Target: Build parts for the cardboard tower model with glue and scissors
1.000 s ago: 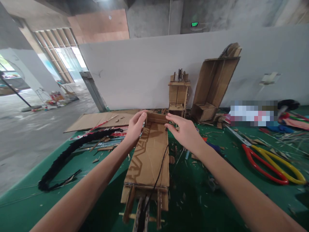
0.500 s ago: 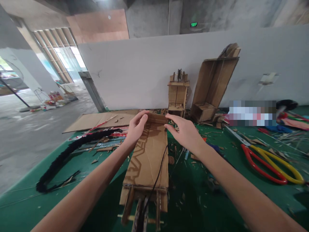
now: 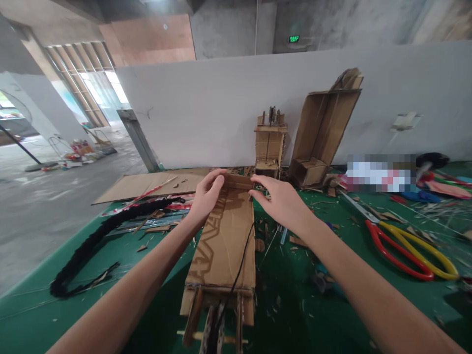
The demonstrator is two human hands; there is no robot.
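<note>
Both arms reach out over the green surface [image 3: 66, 305], and the long cardboard piece [image 3: 224, 241] lies lengthwise between them, running from the near edge toward the far edge. The left hand [image 3: 206, 196] is curled onto the far left corner of the cardboard piece, fingers pinched over its upturned end flap [image 3: 238, 181], likely to steady that side. The right hand [image 3: 282, 201] sits at the far right corner, half open, fingertips touching the flap's edge rather than gripping it, so each hand braces one corner. A black wire [image 3: 241, 260] trails down the cardboard's top to the sticks at its near end. Off to the right, well apart from the hands, lie red-and-yellow scissors [image 3: 409, 246]. A black braided rope [image 3: 99, 241] curls along the left edge. By the far wall stand a small cardboard tower [image 3: 269, 145] and a leaning open cardboard box [image 3: 324, 132].
</note>
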